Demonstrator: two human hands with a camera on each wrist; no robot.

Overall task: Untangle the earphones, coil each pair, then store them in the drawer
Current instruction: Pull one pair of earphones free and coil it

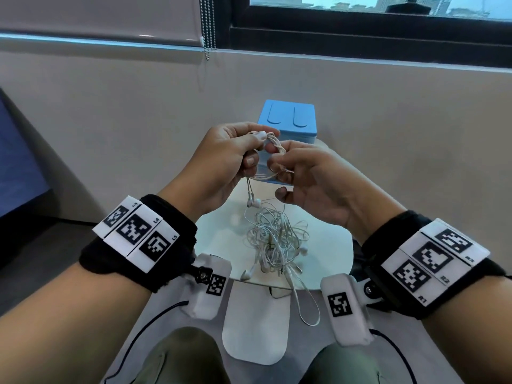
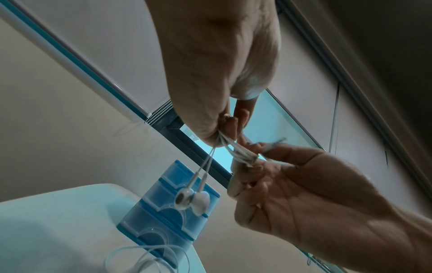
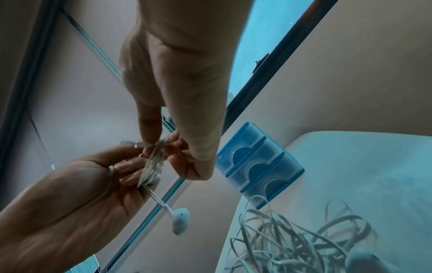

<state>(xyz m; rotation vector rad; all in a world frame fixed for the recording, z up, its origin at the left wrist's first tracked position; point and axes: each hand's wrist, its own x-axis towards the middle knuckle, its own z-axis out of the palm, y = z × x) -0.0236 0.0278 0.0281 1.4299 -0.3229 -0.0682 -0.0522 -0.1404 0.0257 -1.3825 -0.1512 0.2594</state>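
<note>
A white earphone pair is wound into a small coil (image 1: 273, 145) held up between both hands above the table. My left hand (image 1: 249, 145) grips the coil in its curled fingers, and the two earbuds (image 1: 253, 202) dangle below it. My right hand (image 1: 279, 159) pinches the coil's cable near the plug end. In the left wrist view the coil (image 2: 243, 155) and the hanging earbuds (image 2: 194, 201) show clearly. The right wrist view shows the coil (image 3: 151, 166) with the metal plug sticking out. A tangle of more white earphones (image 1: 277, 245) lies on the table. The blue drawer box (image 1: 288, 117) stands behind, its drawers shut.
The small round white table (image 1: 221, 225) stands in front of my knees, close to a beige wall under a window. One cable loop (image 1: 307, 309) hangs over the table's near edge. A bead chain (image 1: 207, 26) hangs from the blind at the back left.
</note>
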